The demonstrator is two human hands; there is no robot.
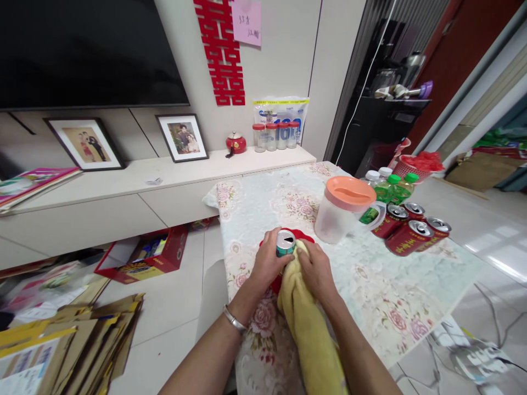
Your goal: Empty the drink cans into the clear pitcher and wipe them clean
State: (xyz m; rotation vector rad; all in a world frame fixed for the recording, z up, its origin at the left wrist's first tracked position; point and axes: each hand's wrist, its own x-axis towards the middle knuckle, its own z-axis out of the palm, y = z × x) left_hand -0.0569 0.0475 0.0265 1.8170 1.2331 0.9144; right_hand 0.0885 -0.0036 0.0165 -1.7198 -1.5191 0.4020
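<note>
My left hand (267,256) is wrapped round a small green drink can (285,243) whose top is opened. In my right hand (317,269) a yellow towel (308,323) is bunched, its upper end pressed against the can's right side. The rest of the towel hangs down toward me between my forearms. Beneath the can lies a red scalloped plate or mat (305,236), mostly hidden by my hands. A clear pitcher (331,219) with an orange lid stands just beyond my right hand.
Red drink cans (409,239) and several green-capped bottles (393,189) stand right of the pitcher on the flowered tablecloth (284,192). Behind, a white cabinet (140,181) bears framed photos, a red pot (236,144) and glass jars (275,138). Flattened cardboard (90,340) lies on the floor at left.
</note>
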